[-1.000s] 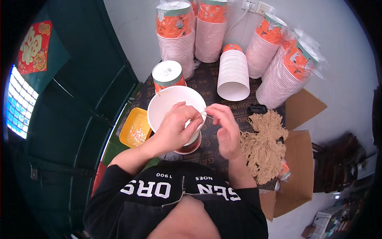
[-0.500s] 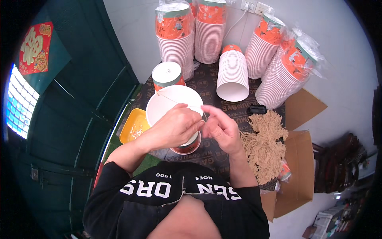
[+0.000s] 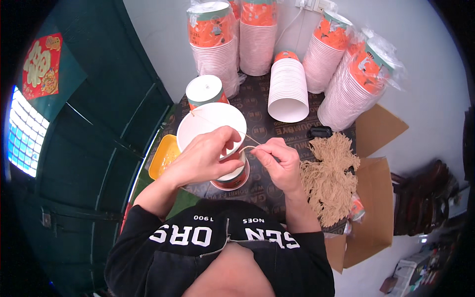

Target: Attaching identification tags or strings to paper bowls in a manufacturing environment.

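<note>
My left hand grips the side of a white paper bucket with an orange outside, tilted on the dark table. My right hand pinches a thin tan string just right of the bucket's rim. The string runs across the bucket's open mouth toward its far left rim. A bundle of tan strings lies right of my right hand.
A lidded orange cup stands behind the bucket. A stack of white buckets lies mouth-forward at centre, with wrapped orange stacks behind. A yellow tray sits at left, a cardboard box at right, a small black object near the strings.
My right hand has drawn the string slightly to the right and lower across the bucket's mouth. My left hand has shifted its grip a little on the bucket.
</note>
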`<state>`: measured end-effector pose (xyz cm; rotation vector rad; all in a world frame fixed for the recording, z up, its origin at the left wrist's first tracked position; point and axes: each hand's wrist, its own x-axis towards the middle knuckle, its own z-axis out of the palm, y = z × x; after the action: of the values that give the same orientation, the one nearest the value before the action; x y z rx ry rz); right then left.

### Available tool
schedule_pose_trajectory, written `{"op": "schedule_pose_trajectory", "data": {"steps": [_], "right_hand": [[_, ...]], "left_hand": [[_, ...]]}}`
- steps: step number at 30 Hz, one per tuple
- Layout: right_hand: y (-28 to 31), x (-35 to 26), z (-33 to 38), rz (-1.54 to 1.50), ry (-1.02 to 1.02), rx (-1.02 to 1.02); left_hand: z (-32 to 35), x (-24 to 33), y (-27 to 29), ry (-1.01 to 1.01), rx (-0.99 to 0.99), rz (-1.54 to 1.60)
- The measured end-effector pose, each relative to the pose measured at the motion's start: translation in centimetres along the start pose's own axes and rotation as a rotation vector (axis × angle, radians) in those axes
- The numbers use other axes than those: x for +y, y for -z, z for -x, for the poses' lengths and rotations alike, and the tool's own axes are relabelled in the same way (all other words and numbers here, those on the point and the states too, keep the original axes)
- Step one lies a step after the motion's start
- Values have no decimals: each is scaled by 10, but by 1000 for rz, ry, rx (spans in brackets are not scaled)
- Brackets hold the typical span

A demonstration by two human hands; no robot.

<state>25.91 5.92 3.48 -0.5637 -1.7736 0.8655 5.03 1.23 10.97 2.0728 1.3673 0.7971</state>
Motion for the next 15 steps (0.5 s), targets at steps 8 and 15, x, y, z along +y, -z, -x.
{"op": "schedule_pose_trajectory", "data": {"steps": [8, 15], "right_hand": [[-3, -2, 3, 141, 73, 78], [-19, 4, 11, 234, 226, 157]], "left_hand": [[13, -14, 2, 77, -5, -287], [15, 0, -12, 127, 21, -154]]}}
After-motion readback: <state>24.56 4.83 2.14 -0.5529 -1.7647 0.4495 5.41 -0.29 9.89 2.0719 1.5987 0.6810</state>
